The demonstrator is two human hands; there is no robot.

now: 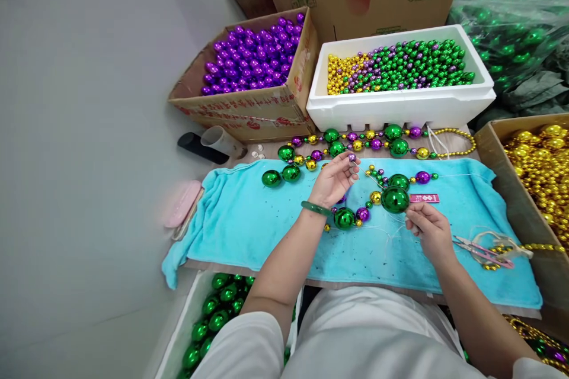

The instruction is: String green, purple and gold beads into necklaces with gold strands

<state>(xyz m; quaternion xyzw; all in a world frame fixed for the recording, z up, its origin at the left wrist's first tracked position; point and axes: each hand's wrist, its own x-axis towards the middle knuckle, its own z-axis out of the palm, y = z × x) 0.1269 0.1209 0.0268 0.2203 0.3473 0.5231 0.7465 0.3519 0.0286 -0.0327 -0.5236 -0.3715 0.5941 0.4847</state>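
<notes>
Head view: left hand (335, 180) and right hand (429, 225) at a bead strand (344, 218) on a blue towel (258, 225).
The left hand's grip pinches a small purple bead (351, 157) between thumb and fingers; the right hand's grip grasps a large green bead (395, 199) at its right edge, the fingertips partly hidden. The bead strand lies between the hands, part of it concealed behind the left wrist, which bears a green bracelet (316, 208). A thread (457, 175) runs rightward, too faint to follow fully. Pink-handled scissors (482, 250) lie among tangled string and gold beads, their outlines hard to separate. The carton (507, 174) at right is cut off by the frame; the lower box (182, 320) is cropped below and partly covered by the left sleeve (249, 343). A clear bag (511, 29) blurs the green beads inside.
</notes>
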